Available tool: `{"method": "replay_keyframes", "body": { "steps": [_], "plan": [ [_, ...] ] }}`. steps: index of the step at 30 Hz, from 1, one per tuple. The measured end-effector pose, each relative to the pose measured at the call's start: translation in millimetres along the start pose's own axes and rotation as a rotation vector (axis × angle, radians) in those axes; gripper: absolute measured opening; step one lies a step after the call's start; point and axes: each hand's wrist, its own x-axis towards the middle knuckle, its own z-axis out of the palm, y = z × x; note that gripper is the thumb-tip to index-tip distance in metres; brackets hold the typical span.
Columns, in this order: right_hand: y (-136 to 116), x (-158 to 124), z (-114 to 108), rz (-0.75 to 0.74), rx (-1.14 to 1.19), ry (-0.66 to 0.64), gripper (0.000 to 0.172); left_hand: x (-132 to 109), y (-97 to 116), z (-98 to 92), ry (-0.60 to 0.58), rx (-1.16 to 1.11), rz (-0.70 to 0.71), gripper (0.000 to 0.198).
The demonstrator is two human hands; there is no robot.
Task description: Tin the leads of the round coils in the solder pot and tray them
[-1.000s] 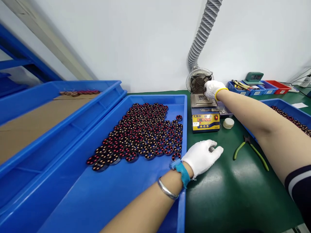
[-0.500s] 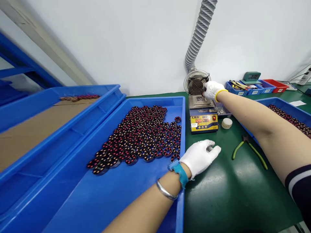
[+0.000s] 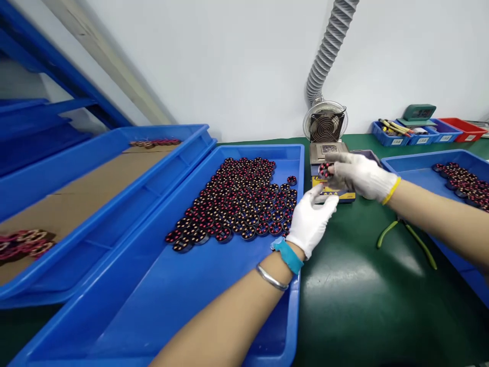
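My right hand [image 3: 361,176], in a white glove, grips a small round dark part with red windings [image 3: 325,170] just in front of the solder pot [image 3: 329,153]. My left hand [image 3: 311,219], also gloved, hovers just below it at the right rim of the big blue tray [image 3: 191,285], fingers partly curled; a small grey thing seems to sit at its fingertips. Many of the same round parts [image 3: 237,201] lie packed in that tray. Its wrist wears a blue strap and a metal bangle.
A small fan [image 3: 324,122] with a grey ribbed hose [image 3: 330,46] stands behind the solder pot. Green-handled pliers [image 3: 405,237] lie on the green mat. Another blue tray with parts [image 3: 458,178] sits at right, small bins [image 3: 416,132] behind it, stacked blue trays [image 3: 95,173] at left.
My right hand has pulled back from the solder pot toward me, now carrying a round part. My left hand has risen from the mat toward it. The view shifted left.
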Motion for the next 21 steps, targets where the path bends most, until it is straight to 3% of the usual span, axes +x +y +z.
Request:
{"method": "replay_keyframes", "body": {
  "steps": [4, 9, 13, 19, 21],
  "plan": [
    [13, -33, 15, 0.097, 0.101, -0.142, 0.058, 0, 6, -1.0, -0.006, -0.013, 0.024, 0.032],
    [15, -32, -1, 0.168, 0.286, -0.323, 0.027, -4, 11, 0.5, -0.083, 0.033, -0.013, 0.027],
    [17, -26, -10, 0.245, 0.371, -0.351, 0.008, -4, 12, -0.2, -0.081, -0.007, -0.039, 0.028],
    [22, -28, -8, 0.245, 0.450, -0.321, 0.031, -3, 11, -2.9, -0.082, -0.007, -0.078, 0.013],
    [22, -25, -10, 0.220, 0.398, -0.293, 0.031, -3, 9, -2.3, -0.106, 0.021, -0.099, 0.013]
  ]
}}
